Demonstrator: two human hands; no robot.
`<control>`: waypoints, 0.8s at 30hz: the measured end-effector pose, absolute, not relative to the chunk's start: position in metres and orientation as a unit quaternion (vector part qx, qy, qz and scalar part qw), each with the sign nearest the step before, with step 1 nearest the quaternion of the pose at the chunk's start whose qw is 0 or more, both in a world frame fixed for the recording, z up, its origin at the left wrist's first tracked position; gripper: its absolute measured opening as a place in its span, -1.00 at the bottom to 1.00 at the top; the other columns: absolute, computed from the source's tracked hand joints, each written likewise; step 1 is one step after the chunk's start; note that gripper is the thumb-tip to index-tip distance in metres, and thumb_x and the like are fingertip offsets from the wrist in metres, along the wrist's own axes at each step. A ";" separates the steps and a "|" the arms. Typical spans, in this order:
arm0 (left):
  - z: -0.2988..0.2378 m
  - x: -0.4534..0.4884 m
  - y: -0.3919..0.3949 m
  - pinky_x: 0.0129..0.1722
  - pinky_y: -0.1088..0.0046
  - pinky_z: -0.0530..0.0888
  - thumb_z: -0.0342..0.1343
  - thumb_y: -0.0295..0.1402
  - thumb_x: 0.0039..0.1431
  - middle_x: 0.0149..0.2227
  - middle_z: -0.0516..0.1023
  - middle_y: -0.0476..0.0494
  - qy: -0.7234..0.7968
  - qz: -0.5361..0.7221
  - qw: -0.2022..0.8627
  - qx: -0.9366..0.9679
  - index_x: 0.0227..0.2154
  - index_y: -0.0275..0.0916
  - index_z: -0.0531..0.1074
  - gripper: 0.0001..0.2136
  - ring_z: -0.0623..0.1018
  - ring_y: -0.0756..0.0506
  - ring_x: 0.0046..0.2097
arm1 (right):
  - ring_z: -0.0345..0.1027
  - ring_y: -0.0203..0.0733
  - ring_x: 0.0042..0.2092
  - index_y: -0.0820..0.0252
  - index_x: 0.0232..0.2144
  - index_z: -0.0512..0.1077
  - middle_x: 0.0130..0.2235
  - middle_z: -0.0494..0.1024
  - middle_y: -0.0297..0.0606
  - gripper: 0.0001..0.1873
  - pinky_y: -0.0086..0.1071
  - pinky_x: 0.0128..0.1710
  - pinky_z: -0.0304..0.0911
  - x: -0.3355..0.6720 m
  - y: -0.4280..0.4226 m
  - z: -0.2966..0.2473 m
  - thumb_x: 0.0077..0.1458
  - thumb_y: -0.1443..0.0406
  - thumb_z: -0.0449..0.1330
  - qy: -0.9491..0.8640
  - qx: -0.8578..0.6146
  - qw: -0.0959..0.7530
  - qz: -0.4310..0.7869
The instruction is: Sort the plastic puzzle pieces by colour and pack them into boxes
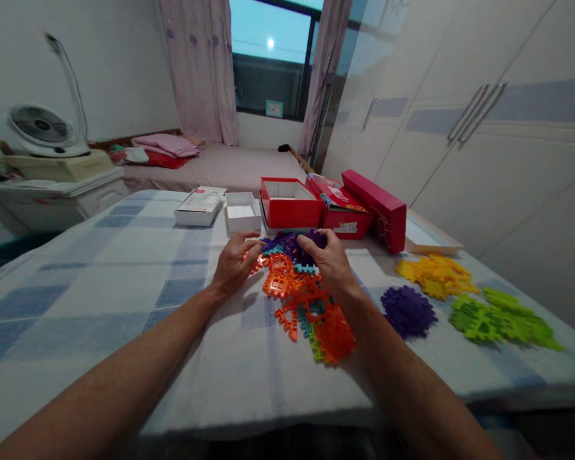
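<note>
A mixed heap of plastic interlocking pieces [306, 306], mostly orange with purple and teal ones, lies on the checked cloth in front of me. My left hand [233, 262] rests at the heap's left edge, fingers curled onto orange and purple pieces. My right hand [328, 259] lies on the heap's far right side, fingers bent over purple pieces. To the right lie sorted piles: purple [408, 311], yellow [436, 275] and green [501, 317].
Behind the heap stand an open red box [290, 203], a red lid and printed box [359, 207], and two white boxes [220, 207]. The table [100, 268] bears a blue-checked cloth. A fan [43, 131] stands at far left, wardrobe doors at right.
</note>
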State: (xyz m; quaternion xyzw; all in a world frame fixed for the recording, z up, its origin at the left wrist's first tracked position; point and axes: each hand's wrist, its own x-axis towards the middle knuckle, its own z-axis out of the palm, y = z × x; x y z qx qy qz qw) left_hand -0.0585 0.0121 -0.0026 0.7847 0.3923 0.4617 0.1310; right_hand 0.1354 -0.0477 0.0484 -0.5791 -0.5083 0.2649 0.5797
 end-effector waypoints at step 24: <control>-0.013 -0.063 0.025 0.08 0.20 0.34 -0.25 -0.16 0.23 -0.10 0.49 -0.21 0.463 0.454 0.185 0.739 -0.31 -0.24 0.46 -0.60 0.44 -0.15 0.00 | 0.06 0.18 0.16 0.22 0.03 0.30 0.12 0.28 0.03 -0.45 0.09 0.04 0.06 0.255 -0.165 0.003 0.06 0.05 0.15 -0.645 -0.729 0.134 -0.184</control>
